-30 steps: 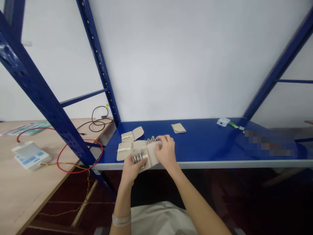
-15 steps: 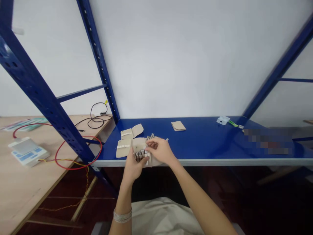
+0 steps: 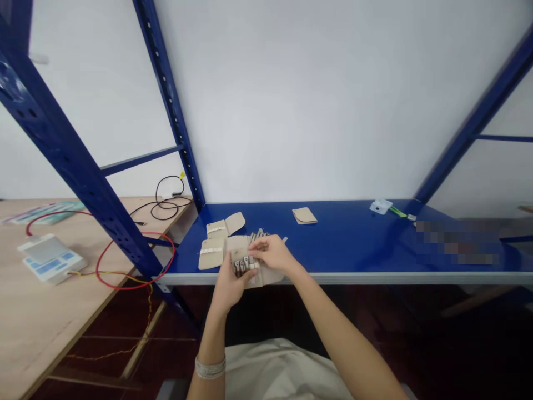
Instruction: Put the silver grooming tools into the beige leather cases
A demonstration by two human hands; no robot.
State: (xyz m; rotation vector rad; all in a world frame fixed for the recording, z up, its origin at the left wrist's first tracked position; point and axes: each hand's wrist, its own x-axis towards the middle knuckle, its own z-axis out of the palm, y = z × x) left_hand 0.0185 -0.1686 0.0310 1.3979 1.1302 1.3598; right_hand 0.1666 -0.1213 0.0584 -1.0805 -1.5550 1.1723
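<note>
A: Progress?
B: Looks partway. Case (image 3: 240, 256) at the table's (image 3: 341, 244) front edge has metal tools (image 3: 242, 265) seated; open case (image 3: 211, 258) beside it shows just loops. Loose tools (image 3: 259, 234) behind.
A: Hands?
B: Left hand (image 3: 230, 283) grips the case, thumb on front. Right hand (image 3: 275, 253) curled over it; can't tell if pinching anything.

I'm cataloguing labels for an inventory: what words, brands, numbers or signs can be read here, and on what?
No text can be read.
White device with blue patches: any lettering is too small.
Teal packets: too blurred.
Yellow tag: too small.
Pale item with a dark spot: no legible writing.
Beige case in the left hand: no lettering I can make out.
</note>
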